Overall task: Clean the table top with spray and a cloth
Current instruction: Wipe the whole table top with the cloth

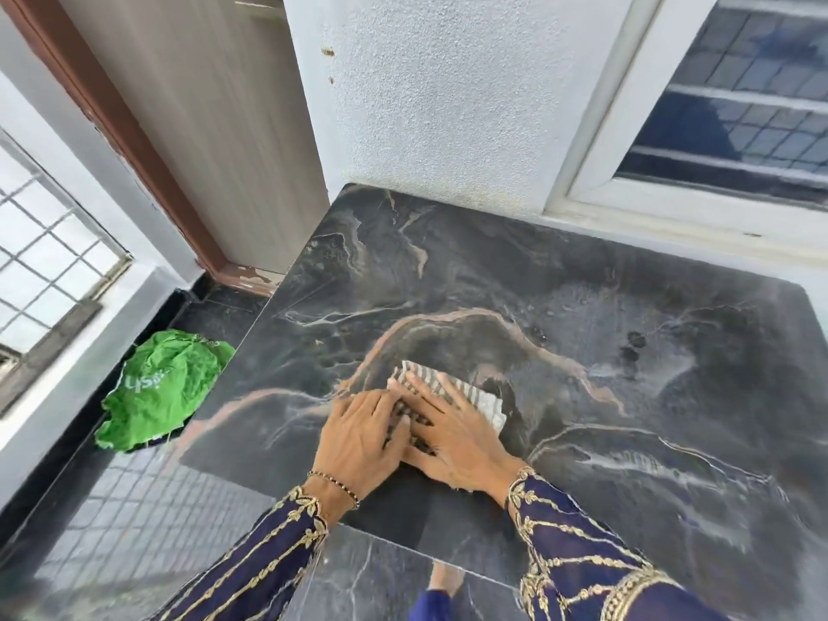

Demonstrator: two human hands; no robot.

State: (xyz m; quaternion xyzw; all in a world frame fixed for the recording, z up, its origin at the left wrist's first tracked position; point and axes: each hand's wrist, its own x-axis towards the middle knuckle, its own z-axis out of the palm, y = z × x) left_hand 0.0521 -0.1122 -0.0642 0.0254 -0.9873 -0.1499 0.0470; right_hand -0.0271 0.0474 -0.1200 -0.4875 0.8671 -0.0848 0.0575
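Dark marbled tabletop against a white wall; green bag on the floor at nine o'clock. Left hand and right hand press flat, grip open, on the striped cloth near centre. No spray bottle visible; the folded cloth may bunch, leaving streaks.

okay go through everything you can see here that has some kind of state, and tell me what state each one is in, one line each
Left hand: flat, pressing on the cloth.
Right hand: flat, pressing on the cloth, beside the left.
Striped cloth: folded, lying on the table, mostly covered by both hands.
Table top: dark marble, streaky film and a few dark spots at the right.
Green bag: crumpled, on the floor left of the table.
Window: shut.
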